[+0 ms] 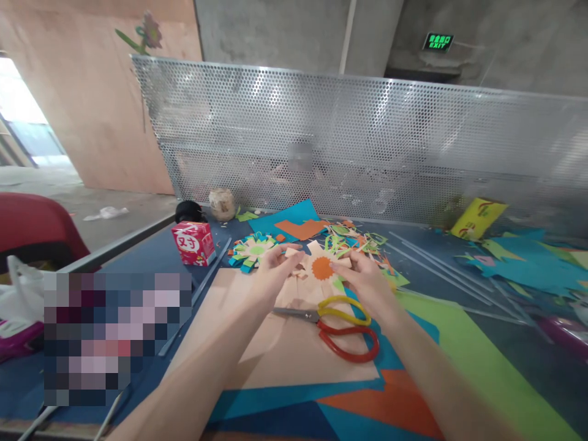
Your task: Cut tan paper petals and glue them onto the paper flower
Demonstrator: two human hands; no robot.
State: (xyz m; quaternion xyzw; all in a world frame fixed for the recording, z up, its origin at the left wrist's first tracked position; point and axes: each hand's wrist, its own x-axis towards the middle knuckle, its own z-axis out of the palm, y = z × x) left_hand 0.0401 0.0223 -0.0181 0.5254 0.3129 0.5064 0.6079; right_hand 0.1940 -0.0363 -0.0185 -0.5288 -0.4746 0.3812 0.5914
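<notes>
Both forearms reach forward, palms turned inward, and the left hand (271, 269) and right hand (364, 278) pinch their fingertips on the petals of a paper flower (316, 278) (orange disc at its middle) from either side. It sits over a peach sheet (257, 349), just beyond the scissors (343, 326)

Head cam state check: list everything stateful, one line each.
left hand: pinches peach flower at its left edge
right hand: grips its right edge
peach flower: held by both hands, orange centre up
scissors: flat on peach sheet, blades shut, untouched
red carton: upright; opened or not, cannot tell
green-centred flower: flat on table
</notes>
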